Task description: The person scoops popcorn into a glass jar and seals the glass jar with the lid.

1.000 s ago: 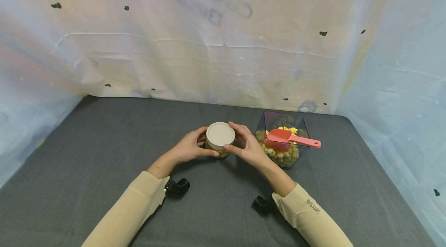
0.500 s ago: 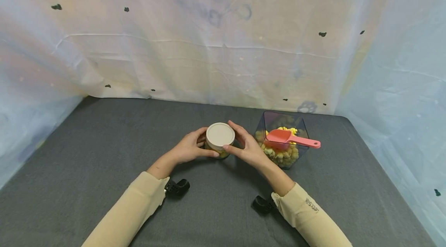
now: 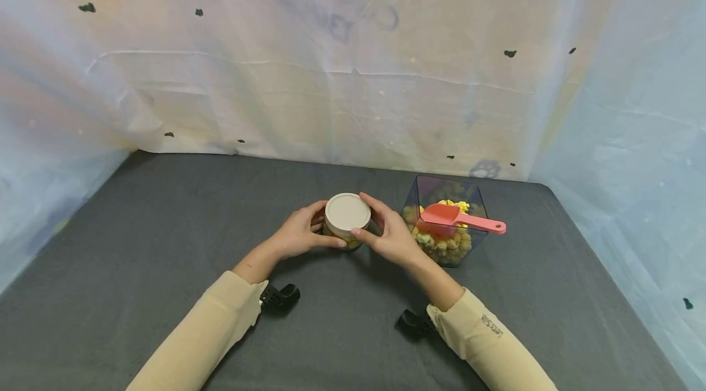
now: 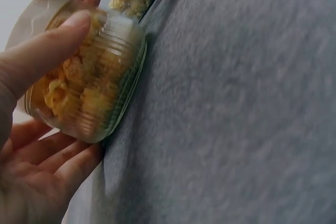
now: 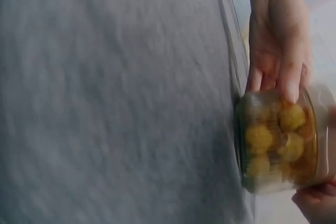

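A clear ribbed glass jar (image 4: 113, 51) with popcorn inside stands upright on the grey cloth, topped by a beige round lid (image 3: 347, 211). From the left, my left hand (image 3: 298, 235) grips the jar's glass body, thumb across the near side and fingers behind it. My right hand (image 3: 394, 238) holds the lid's edge from the right, thumb at the front and fingers round the back. In the right wrist view only part of that hand (image 5: 317, 203) shows at the lid, while the left thumb presses on the glass.
Right of the jar stands a clear, dark-tinted square container (image 3: 478, 198) of popcorn (image 3: 444, 250). A pink scoop (image 3: 441, 214) lies in it, its handle sticking out over the right rim. A pale patterned curtain (image 3: 353, 103) hangs behind the table (image 3: 165, 225).
Both hands keep their hold on the jar and lid. The right fingers shift only slightly round the lid's edge; the container and scoop stay in place.
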Tool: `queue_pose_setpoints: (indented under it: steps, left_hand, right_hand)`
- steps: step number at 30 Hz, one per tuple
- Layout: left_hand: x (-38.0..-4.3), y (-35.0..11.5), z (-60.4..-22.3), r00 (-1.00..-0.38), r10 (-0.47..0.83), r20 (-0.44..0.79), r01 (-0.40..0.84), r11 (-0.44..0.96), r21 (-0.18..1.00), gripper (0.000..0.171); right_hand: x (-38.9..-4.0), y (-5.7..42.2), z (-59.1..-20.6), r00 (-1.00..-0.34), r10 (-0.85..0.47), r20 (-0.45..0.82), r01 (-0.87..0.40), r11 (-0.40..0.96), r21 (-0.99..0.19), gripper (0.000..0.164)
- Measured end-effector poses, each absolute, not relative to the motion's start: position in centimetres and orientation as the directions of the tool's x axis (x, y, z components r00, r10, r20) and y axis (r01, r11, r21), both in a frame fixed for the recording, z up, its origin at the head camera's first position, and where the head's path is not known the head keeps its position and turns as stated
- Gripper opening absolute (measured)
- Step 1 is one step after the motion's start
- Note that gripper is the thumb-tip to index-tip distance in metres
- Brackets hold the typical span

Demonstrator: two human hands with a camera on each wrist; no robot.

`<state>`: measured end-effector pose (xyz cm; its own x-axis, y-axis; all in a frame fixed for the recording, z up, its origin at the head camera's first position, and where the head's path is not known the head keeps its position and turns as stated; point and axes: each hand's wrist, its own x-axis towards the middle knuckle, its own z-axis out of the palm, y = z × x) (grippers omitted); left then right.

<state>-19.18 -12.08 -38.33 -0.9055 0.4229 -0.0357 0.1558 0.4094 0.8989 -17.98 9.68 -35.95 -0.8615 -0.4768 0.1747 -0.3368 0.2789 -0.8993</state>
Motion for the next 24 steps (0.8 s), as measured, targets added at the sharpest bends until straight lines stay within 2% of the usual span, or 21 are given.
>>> queue_pose_setpoints:
  steps: [11, 24]
  left_hand:
    - [-18.99, -11.56, -38.14, -0.928, 0.372, -0.003, 0.165, 0.417, 0.894, 0.088]
    - [-18.26, -11.26, -37.60, -0.922, 0.387, -0.016, 0.192, 0.491, 0.850, 0.086]
  right_hand:
    - [-17.47, 9.08, -35.92, -0.877, -0.422, 0.232, -0.373, 0.291, -0.881, 0.069]
    - [-17.39, 9.43, -35.81, -0.890, -0.425, 0.163, -0.297, 0.271, -0.916, 0.071]
